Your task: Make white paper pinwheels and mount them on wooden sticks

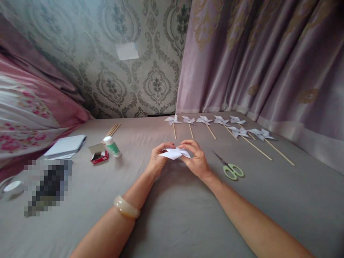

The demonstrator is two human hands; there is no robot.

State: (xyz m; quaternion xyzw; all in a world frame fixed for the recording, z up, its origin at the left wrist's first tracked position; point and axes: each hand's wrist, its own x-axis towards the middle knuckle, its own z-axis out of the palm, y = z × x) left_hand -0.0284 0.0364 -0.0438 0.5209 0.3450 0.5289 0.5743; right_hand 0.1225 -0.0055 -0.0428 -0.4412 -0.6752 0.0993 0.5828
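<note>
left hand (158, 159) and right hand (197, 161) both grip a folded white paper (173, 154) — seemingly a pinwheel, its far side partly hidden.

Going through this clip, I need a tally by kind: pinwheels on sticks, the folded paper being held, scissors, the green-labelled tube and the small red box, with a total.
Pinwheels on sticks: 7
Folded white paper, held: 1
Scissors: 1
Green-labelled tube: 1
Small red box: 1
Total: 11
</note>
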